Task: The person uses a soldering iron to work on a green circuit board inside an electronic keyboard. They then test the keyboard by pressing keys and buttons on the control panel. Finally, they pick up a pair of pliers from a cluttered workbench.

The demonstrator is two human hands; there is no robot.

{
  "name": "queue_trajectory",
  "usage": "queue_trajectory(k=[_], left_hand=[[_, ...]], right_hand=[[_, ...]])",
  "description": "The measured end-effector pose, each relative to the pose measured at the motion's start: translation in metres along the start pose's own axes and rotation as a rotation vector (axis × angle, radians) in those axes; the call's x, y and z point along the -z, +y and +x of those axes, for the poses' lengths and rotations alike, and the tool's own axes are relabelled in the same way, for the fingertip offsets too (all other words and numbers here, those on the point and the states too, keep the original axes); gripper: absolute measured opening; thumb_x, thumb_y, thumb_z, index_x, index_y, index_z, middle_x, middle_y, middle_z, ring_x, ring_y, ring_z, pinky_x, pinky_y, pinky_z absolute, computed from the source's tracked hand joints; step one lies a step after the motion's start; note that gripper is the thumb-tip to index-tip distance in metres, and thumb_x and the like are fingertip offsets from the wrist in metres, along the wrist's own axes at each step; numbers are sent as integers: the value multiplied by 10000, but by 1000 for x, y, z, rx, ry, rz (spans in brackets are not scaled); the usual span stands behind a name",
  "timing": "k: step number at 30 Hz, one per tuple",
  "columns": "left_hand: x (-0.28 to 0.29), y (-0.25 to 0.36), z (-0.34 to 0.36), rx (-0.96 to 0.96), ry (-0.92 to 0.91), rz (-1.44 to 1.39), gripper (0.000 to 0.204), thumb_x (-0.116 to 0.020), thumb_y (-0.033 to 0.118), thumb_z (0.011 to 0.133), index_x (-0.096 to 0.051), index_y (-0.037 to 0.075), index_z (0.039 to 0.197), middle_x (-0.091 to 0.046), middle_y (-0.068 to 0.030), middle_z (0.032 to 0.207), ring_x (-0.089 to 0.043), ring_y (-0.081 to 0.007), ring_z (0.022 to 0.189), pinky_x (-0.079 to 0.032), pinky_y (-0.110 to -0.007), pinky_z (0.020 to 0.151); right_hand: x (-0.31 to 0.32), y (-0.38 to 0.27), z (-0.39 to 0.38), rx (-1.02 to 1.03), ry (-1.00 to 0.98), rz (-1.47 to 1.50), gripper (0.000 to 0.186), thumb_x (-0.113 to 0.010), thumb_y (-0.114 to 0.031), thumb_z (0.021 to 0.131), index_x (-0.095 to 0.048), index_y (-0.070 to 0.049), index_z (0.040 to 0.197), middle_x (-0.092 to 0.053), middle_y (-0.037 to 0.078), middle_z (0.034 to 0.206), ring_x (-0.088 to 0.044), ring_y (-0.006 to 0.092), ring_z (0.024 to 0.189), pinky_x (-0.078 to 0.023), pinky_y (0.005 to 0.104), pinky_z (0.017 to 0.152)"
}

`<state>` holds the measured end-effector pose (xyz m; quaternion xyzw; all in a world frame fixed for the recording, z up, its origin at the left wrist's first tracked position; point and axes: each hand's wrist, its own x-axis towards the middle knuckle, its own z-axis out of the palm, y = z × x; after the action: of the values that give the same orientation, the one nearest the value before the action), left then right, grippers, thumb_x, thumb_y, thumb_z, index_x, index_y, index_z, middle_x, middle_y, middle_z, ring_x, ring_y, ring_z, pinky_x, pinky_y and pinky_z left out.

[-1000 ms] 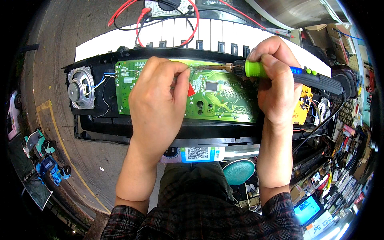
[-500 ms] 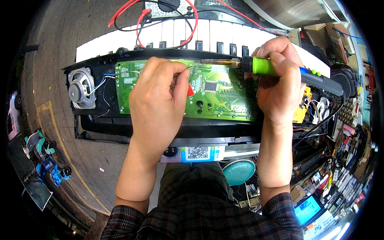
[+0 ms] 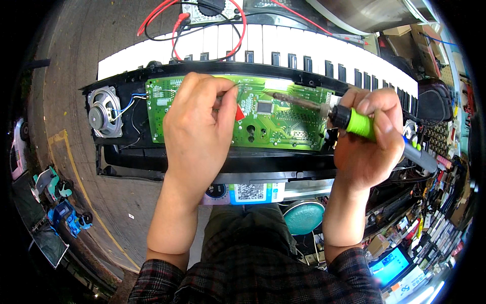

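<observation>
Plainly, in the head view, the left hand (image 3: 200,121) presses thumb and forefinger together over the board (image 3: 283,126) beside the keys (image 3: 254,45), anything pinched too small to tell; the right hand (image 3: 372,147) grips the iron (image 3: 360,124), tip above the board.

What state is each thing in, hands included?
Left hand: fingers pinched over the board; grip contents unclear.
Right hand: fingers closed on the soldering iron.
Soldering iron: held, tip over the board; contact and heat unclear.
Circuit board: exposed.
Keyboard: opened up.
Left speaker: exposed, wires attached.
Multimeter: red lead plugged in; power unclear.
Screen: lit.
</observation>
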<state>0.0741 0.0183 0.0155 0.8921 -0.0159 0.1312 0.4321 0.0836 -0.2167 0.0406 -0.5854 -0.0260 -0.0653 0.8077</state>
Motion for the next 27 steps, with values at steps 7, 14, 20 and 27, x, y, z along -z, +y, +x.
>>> queue_trajectory(k=[7,14,20,27], left_hand=[[0,1,0,1,-1,-6,74,-777,-39,948,-732,-22,1005,-660,-74,907,-635,-116,717,-513,-263,640],[1,1,0,61,-5,-94,91,-790,-23,949,-741,-20,1026,-674,-61,1033,-621,-87,747,-506,-245,653],[13,5,3,139,-113,-161,106,-785,12,971,-753,-18,1068,-643,-35,1085,-583,-69,806,-480,-218,695],[18,3,6,97,-145,-110,111,-781,23,974,-750,-13,1073,-637,-39,1062,-567,-81,804,-469,-230,724]], right_hand=[[8,2,-30,13,27,53,274,-615,-294,993,-570,-25,1017,-593,95,880,-570,213,778,-446,329,717],[10,1,-53,-47,99,30,281,-617,-297,991,-560,-22,986,-588,100,836,-539,193,721,-420,318,656],[12,-6,-65,-56,131,52,275,-621,-280,979,-554,-14,970,-557,98,793,-509,209,703,-383,331,644],[16,-5,-74,-68,144,31,274,-609,-279,986,-542,-14,973,-534,88,799,-488,200,702,-405,334,617]])
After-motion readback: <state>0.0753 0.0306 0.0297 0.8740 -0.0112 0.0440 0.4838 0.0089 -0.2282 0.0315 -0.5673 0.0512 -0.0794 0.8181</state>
